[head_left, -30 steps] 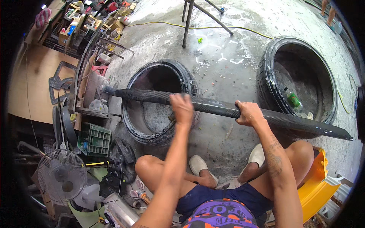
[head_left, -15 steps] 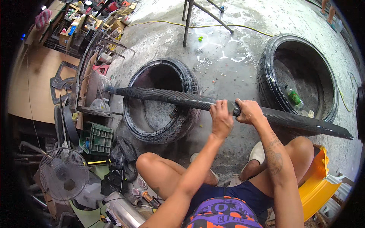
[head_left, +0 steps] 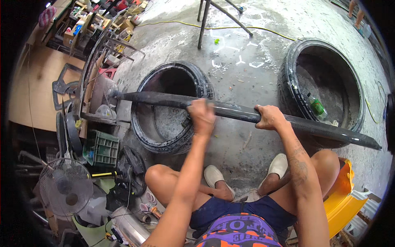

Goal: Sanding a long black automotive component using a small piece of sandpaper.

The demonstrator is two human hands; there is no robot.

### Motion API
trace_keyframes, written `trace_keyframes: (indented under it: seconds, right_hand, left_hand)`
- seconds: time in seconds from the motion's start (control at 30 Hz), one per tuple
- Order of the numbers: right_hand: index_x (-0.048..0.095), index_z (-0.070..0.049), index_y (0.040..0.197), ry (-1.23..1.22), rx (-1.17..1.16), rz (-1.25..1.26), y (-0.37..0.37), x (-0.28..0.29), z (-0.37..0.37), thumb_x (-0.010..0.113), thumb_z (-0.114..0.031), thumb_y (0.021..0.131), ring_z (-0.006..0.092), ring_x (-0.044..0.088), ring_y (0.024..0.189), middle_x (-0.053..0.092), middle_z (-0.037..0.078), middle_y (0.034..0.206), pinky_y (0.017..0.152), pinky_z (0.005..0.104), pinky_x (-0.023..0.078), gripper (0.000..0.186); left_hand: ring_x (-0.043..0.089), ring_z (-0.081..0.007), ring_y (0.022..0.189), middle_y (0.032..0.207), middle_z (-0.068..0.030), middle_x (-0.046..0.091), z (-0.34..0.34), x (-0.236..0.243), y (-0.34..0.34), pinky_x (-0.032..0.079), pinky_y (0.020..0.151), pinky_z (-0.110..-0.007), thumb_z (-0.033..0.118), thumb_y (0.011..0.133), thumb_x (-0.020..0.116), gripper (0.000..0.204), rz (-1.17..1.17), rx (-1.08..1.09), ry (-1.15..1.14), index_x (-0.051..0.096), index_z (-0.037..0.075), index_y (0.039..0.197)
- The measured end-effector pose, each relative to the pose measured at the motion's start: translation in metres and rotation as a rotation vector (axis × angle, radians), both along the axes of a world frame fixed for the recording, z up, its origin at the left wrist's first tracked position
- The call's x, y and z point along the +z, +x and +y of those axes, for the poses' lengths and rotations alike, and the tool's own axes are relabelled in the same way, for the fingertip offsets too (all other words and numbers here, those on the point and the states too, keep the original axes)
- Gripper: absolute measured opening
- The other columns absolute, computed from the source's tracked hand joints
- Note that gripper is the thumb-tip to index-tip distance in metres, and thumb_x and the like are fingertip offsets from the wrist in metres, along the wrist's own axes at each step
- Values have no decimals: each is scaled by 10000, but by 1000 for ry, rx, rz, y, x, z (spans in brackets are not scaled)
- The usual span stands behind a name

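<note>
A long, glossy black carbon-fibre piece with a woven pattern and tapered ends lies across two tyres, slanting down to the right. My right hand grips it right of the middle, thumb on top and fingers wrapped round. My left hand is curled over the piece near the right rim of the left tyre. Motion smears its fingers, and whatever lies beneath its palm is hidden. The right tyre stands under the piece's right part, with a green-labelled plastic bottle inside.
Left of me stand a mesh fan, a green crate and a wooden board. A yellow plastic part is by my right knee. Metal stand legs and a yellow cable are ahead. Another person's legs show far right.
My left hand has slid left along the carbon-fibre piece, away from my right hand. The right hand holds its place, and the piece has barely shifted.
</note>
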State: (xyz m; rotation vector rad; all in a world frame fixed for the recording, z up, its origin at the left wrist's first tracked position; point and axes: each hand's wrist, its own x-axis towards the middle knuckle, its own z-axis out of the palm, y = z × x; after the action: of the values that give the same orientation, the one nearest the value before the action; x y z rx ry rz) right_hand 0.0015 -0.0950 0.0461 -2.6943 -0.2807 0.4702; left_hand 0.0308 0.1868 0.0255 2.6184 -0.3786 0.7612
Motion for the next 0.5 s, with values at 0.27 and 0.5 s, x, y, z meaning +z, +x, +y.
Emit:
trace_keyframes:
  seconds: [0.27, 0.5]
  right_hand:
    - [705, -94, 1169, 5, 2, -270, -4, -7, -30, 809, -412, 667, 362, 683, 999, 699, 141, 1056, 900, 433, 545, 603]
    - [691, -55, 984, -216, -108, -142, -25, -7, -41, 759, -242, 755, 351, 718, 893, 731, 166, 917, 788, 456, 562, 303]
  left_hand:
    - [503, -408, 1019, 1104, -193, 537, 31, 1, 44, 417, 900, -516, 193, 917, 670, 289, 53, 158, -76, 583, 11, 1125]
    - [541, -383, 895, 895, -193, 558, -100, -13, -24, 421, 809, -501, 160, 911, 630, 134, 17, -109, -100, 576, 38, 914]
